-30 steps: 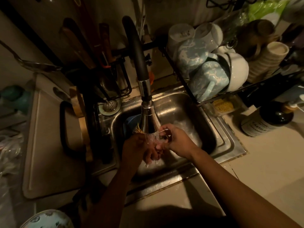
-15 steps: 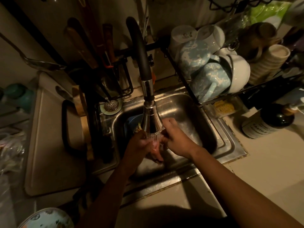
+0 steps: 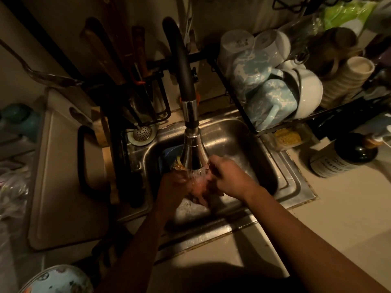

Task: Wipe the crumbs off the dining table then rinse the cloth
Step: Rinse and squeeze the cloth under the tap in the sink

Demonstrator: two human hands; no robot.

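Observation:
Water runs from the chrome faucet head (image 3: 193,155) into the steel sink (image 3: 294,187). Under the stream my left hand (image 3: 171,185) and my right hand (image 3: 230,178) meet, fingers curled round a small pinkish wet cloth (image 3: 198,191) bunched between them. My right hand lies over the top of it and my left cups it from the side. The light is dim, so the cloth's edges blur into my fingers. The dining table is out of view.
A blue bowl (image 3: 169,152) with scraps sits in the sink behind the faucet. A drying rack of mugs (image 3: 270,102) overhangs the sink's right side. A dark bottle (image 3: 342,159) stands on the right counter, a cutting board (image 3: 61,176) lies at left.
My right hand has slid down and closer over my left, and both have kept working the cloth under the running water. Little else moved.

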